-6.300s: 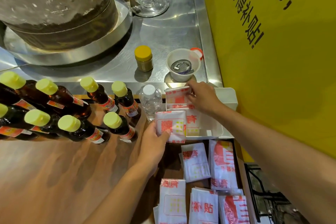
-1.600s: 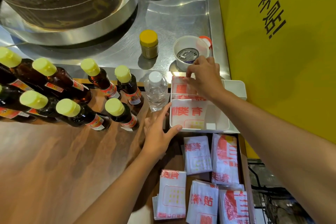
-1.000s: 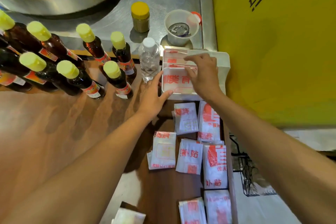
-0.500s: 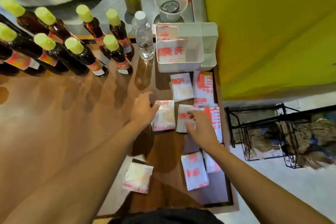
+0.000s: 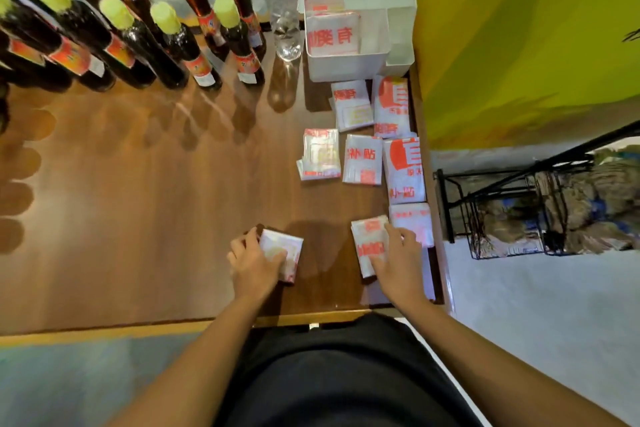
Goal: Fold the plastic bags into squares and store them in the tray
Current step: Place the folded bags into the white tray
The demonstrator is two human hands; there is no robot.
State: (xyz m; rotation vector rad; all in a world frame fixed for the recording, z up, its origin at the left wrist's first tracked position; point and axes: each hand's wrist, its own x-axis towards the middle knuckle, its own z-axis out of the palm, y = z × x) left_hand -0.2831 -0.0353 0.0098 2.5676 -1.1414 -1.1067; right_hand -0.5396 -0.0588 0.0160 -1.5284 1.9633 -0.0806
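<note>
Head view: two folded plastic bags lie near the front edge of the wooden counter (image 5: 138,201). The left one (image 5: 282,253) is gripped by the left hand (image 5: 254,258), thumb across its top and fingers curled at its left edge. The right one (image 5: 372,248) is pressed flat under the right hand (image 5: 398,260), whose fingers are spread and fairly straight; whether any finger is hooked under an edge cannot be told. Farther back, six more folded bags (image 5: 362,158) are laid out in rows on the counter, apart from the hands. Beyond them stands the white tray (image 5: 346,69), with at least two folded bags (image 5: 330,36) already stood inside. Judged from this, folding looks largely done, while storing is only begun. Dark bottles with yellow caps (image 5: 166,35) and a clear water bottle (image 5: 282,7) stand to the left of the tray.
</note>
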